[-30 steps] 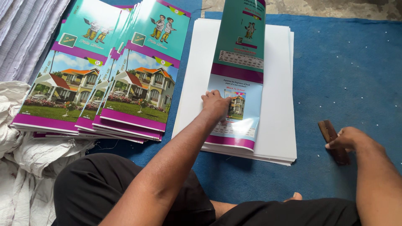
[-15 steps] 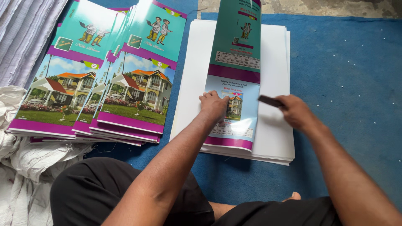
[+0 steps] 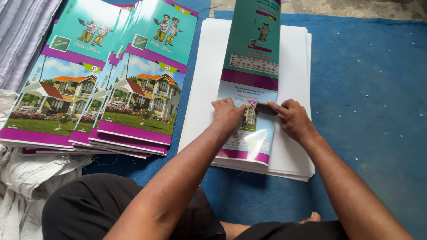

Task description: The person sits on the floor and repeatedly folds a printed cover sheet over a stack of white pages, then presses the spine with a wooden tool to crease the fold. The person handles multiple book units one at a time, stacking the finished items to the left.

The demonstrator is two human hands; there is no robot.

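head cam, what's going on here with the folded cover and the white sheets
A person sits on a blue mat. The left hand presses flat on a folded printed cover that lies on a stack of white sheets. The right hand holds a small dark block against the cover, beside the left hand. To the left lies a fanned pile of printed covers with house pictures.

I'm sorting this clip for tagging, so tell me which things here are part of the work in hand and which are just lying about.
In hand:
- left hand pressing the folded cover
- right hand holding a small dark block on that cover
- white sheet stack underneath

Lying about:
- fanned printed covers
- white sacking
- blue mat
- striped cloth
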